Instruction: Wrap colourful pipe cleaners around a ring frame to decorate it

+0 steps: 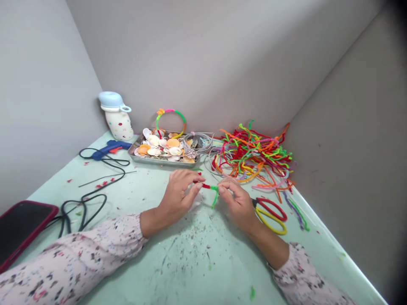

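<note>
Left hand (178,197) and right hand (237,203) pinching a red-green pipe cleaner (211,189) in closed fingers, one ring (171,114) done top center, big tangled heap (254,154) left upper right.

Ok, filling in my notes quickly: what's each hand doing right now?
Left hand: closed, pinching a red pipe cleaner.
Right hand: closed, pinching a green pipe cleaner.
</note>
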Demonstrator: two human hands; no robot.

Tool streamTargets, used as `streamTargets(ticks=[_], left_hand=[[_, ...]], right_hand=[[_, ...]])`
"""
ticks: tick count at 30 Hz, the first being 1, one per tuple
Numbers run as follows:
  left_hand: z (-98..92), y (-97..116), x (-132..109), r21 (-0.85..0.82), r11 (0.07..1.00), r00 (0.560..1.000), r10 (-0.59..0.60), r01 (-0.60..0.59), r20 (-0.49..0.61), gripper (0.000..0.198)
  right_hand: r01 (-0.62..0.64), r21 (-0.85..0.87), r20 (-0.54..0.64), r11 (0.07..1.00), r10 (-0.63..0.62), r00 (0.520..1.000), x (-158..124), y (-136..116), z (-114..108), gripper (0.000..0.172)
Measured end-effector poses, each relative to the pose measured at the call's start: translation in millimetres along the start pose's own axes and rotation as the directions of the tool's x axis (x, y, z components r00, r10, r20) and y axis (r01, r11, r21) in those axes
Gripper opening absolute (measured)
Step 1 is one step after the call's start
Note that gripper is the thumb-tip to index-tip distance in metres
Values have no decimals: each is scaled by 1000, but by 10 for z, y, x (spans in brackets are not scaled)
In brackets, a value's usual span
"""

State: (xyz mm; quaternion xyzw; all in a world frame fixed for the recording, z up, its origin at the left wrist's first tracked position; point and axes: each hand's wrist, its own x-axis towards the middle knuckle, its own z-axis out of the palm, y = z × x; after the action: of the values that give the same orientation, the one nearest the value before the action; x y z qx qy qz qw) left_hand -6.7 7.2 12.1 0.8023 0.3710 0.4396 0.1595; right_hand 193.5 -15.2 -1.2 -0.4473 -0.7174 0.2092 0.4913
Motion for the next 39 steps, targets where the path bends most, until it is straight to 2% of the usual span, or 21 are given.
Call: streamTargets(ticks=[2,4,6,9,13,15,17,19,23,29,34,36,39], left_hand=[[-7,-5,0,-36,998,994,-49,46,-95,24],[-7,-27,8,-116,983,967,-166,145,-191,27],[0,-59,24,-237,934,927,-316,267,-202,24],[22,-88,47,-403,824,883,-463,399,-73,21],[77,-58,38,-566,664,865,-454,489,216,35],[109,-36,17,-626,540,822,-447,563,353,41],[131,-28,-5,-660,458,793,-463,596,395,42],[139,-37,-20,-682,432,792,-474,590,385,39],[138,-74,-32,-685,461,806,-489,564,334,33],[140,-69,-39,-671,515,826,-486,534,285,33],[96,-15,-15,-567,637,847,-467,522,254,38],[71,10,-6,-522,701,866,-467,487,180,36],[38,58,-26,-376,847,902,-427,375,-60,20]], right_hand=[[-26,48,-49,998,28,998,-3,18,-14,18],[-68,100,-109,993,79,991,-7,46,-32,19],[-108,139,-148,984,129,981,-12,76,-46,20],[-95,136,-166,986,117,979,-18,101,-50,19],[70,29,-139,997,-65,988,-21,72,-45,14],[172,-46,-88,984,-176,980,-23,40,-51,12],[258,-113,-33,960,-263,964,-26,13,-62,11],[316,-157,14,936,-317,948,-28,-1,-71,11],[371,-222,69,902,-365,929,-31,-7,-70,12],[406,-278,81,871,-400,913,-36,-29,-60,11],[356,-259,62,898,-353,934,-34,-13,-68,12],[327,-243,37,913,-328,944,-28,-4,-68,12],[301,-231,15,925,-306,952,-23,-5,-61,11]])
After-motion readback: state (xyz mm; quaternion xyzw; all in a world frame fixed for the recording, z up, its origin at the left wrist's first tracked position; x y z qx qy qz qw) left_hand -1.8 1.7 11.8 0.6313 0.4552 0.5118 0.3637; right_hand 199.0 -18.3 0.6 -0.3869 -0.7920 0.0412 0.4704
